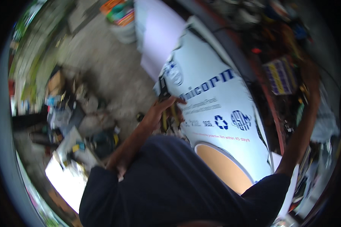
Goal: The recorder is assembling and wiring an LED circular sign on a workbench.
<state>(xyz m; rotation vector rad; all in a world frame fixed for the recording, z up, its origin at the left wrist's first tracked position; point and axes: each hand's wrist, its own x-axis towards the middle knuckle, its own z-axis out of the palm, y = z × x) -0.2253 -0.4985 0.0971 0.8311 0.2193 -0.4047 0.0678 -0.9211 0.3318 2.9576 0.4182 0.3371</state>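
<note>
"Grey floor (129, 68), bucket (124, 33) far off, white panel (219, 92) slanting across the middle!"
"Left hand (166, 103) grips a black tool (163, 86) at the panel's left edge. Right hand (310, 72)?"
"Beside the box (279, 76), amid clutter (250, 15); fingers blurred, can't tell!"

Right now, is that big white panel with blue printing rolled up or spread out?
Spread out: the long white blue-printed panel shows its broad face, with several printed lines visible.
</note>
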